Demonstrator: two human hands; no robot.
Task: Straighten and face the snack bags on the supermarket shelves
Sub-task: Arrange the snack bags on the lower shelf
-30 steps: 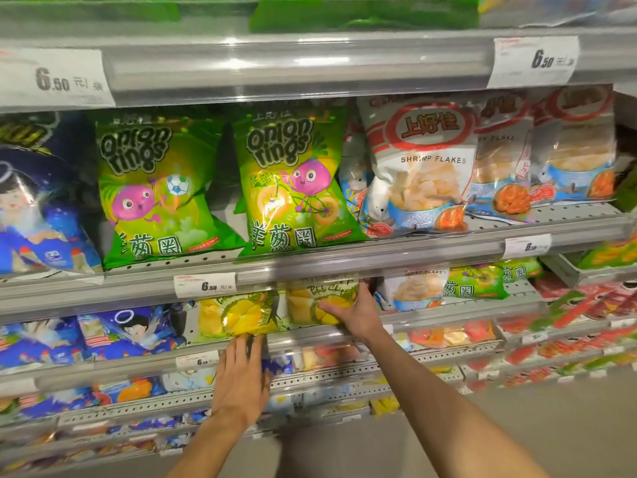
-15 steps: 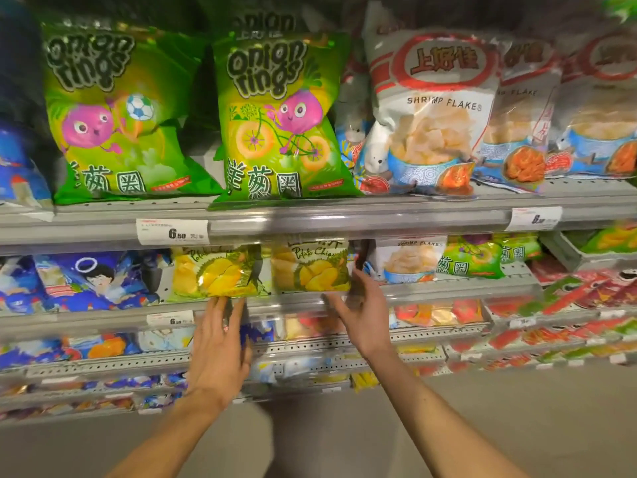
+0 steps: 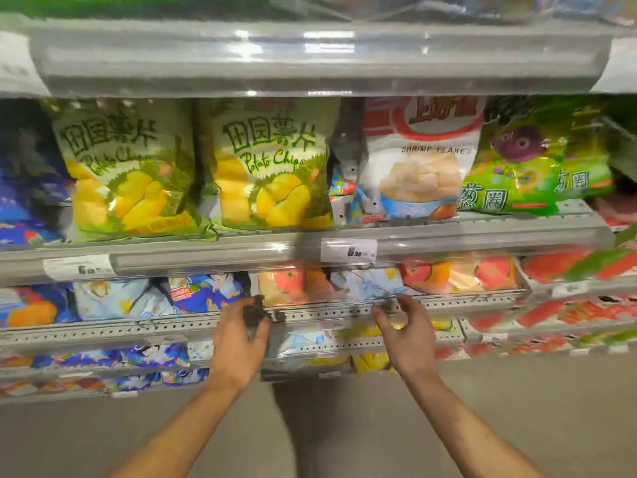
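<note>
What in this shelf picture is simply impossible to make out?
Head view, the only one:
- Left hand fingertips: dark blur smears them, so any grip is unclear.
- Left price tag: digits blurred, only partly readable.
- Top shelf goods: cut off by the upper edge.
- Small blue bag: mostly hidden between the right potato chips bag and the shrimp flakes bag.
- Bags on the lowest shelves: too blurred to name.

- The left hand (image 3: 238, 343) is bare: no glove, ring or watch shows.
- The right hand (image 3: 408, 334) is bare as well, wrist uncovered.
- Both forearms are bare to the frame's lower edge; no sleeve is in view.
</note>
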